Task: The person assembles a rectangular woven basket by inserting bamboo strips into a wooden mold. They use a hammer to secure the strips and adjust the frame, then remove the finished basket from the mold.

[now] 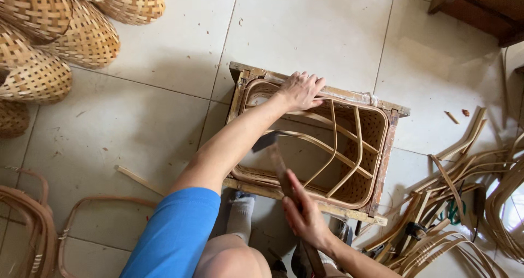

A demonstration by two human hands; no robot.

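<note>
A rectangular wooden frame (391, 110) lies on the tiled floor with a rattan basket skeleton (357, 141) set inside it. My left hand (301, 90) rests flat on the far rim of the rattan, fingers spread over it. My right hand (303, 213) sits near the frame's near edge and grips the handle of a hammer (271, 147), whose dark head hovers over the basket's inside, slightly blurred. My knee and a grey sock show below the frame.
Several woven bamboo baskets (65, 32) pile at the top left. Bent rattan hoops (33, 223) lie at the bottom left. Loose rattan strips and small tools (453, 201) scatter at the right. A wooden stool (480, 5) stands at the top right. A stick (137, 180) lies on the floor.
</note>
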